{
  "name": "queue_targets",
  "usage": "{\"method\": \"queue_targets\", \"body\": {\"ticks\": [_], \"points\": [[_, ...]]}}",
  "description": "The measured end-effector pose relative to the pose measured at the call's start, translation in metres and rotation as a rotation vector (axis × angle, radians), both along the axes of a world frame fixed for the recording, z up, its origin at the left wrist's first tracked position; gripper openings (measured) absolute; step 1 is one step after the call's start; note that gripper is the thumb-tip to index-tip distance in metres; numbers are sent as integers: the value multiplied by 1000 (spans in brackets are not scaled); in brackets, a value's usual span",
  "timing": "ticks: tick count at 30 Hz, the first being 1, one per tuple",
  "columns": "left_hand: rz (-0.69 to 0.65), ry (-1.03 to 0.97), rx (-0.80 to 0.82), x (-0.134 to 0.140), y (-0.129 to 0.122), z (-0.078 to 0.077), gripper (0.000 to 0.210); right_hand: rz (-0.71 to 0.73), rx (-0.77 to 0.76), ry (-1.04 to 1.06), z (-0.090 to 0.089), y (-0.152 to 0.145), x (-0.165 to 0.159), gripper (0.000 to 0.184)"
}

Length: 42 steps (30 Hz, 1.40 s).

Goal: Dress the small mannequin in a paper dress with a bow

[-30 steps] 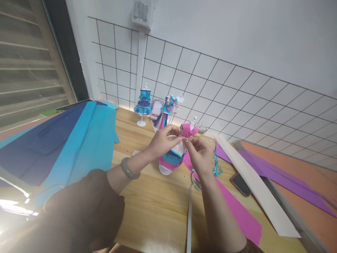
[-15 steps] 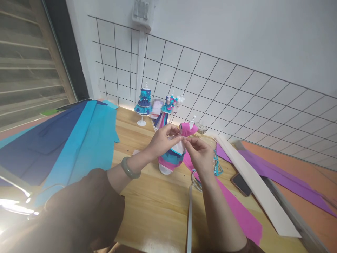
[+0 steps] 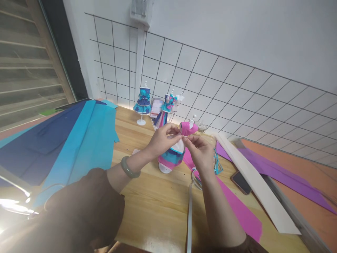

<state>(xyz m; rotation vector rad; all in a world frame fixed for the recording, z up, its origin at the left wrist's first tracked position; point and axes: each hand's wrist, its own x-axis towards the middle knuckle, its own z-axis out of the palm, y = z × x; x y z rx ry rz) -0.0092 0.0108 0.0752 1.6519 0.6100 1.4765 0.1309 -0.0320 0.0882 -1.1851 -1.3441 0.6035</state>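
A small doll dress (image 3: 172, 154) in white, blue and pink tiers hangs on a miniature mannequin (image 3: 194, 118) with a pink top (image 3: 189, 129). At its waist my left hand (image 3: 164, 140) pinches the white layer of the skirt from the left. My right hand (image 3: 200, 151) pinches the same waist from the right, its fingertips close to the left ones. What lies between the fingertips is mostly hidden. The white round base (image 3: 165, 169) of the stand shows under the hem.
Dressed miniature mannequins (image 3: 142, 103) stand behind. Blue fabric or paper sheets (image 3: 92, 140) lie left; a pink strip (image 3: 242, 211), a white strip (image 3: 258, 186), a phone (image 3: 240, 182) and purple sheets (image 3: 284, 175) lie right. A pale ribbon (image 3: 190, 218) runs toward me. A wire grid (image 3: 184, 66) lines the wall.
Both hands keep nearly the same pinch at the dress's waist. The view has shifted very slightly.
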Motion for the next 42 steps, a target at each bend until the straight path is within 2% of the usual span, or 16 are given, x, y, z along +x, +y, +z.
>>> {"method": "queue_targets", "body": {"ticks": [7, 14, 24, 27, 31, 36, 42], "points": [[30, 25, 0, 0, 1, -1, 20, 110, -25, 146, -8, 10, 4, 25], [-6, 2, -21, 0, 1, -1, 21, 294, -122, 208, -2, 8, 16, 21], [-20, 67, 39, -2, 2, -1, 19, 147, 61, 96, -6, 10, 5, 21], [-17, 82, 51, -2, 3, -1, 19, 152, 51, 109, -5, 10, 7, 21], [18, 57, 25, -2, 4, -3, 18, 240, -43, 116, 1, 9, 15, 21], [-16, 30, 11, -1, 4, -2, 18, 99, 6, 35, 6, 7, 19, 27], [-43, 50, 8, -1, -2, 3, 16, 112, 29, -142, 5, 7, 15, 29]]}}
